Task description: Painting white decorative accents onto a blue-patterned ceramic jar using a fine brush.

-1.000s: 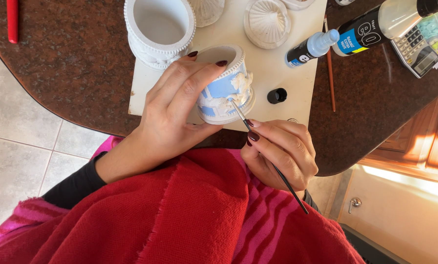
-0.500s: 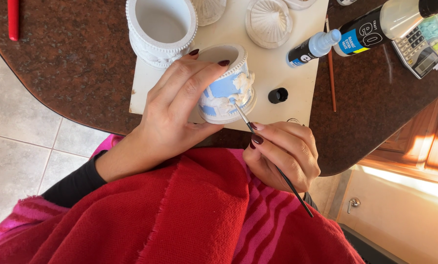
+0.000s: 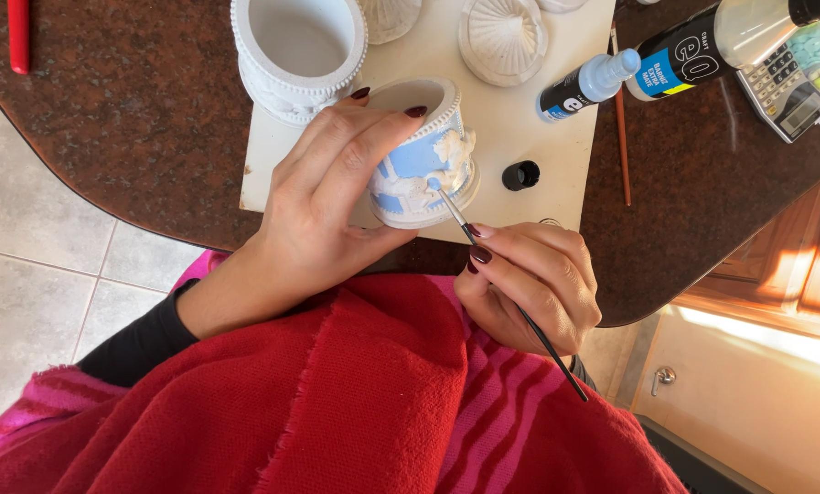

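Observation:
My left hand grips a small white plaster pot, tilted on its side, with its wall partly painted light blue around raised white figures. My right hand holds a thin black paintbrush like a pen. The brush tip touches the blue and white relief on the pot's side. Both hands hover over the near edge of a white sheet on the dark stone table.
A larger unpainted white pot and a ribbed white lid stand on the sheet. A small paint bottle lies open beside its black cap. A bigger bottle, a calculator and a red shawl are nearby.
The brush tip has shifted slightly along the pot's relief. Both hands keep their hold and stay in nearly the same place.

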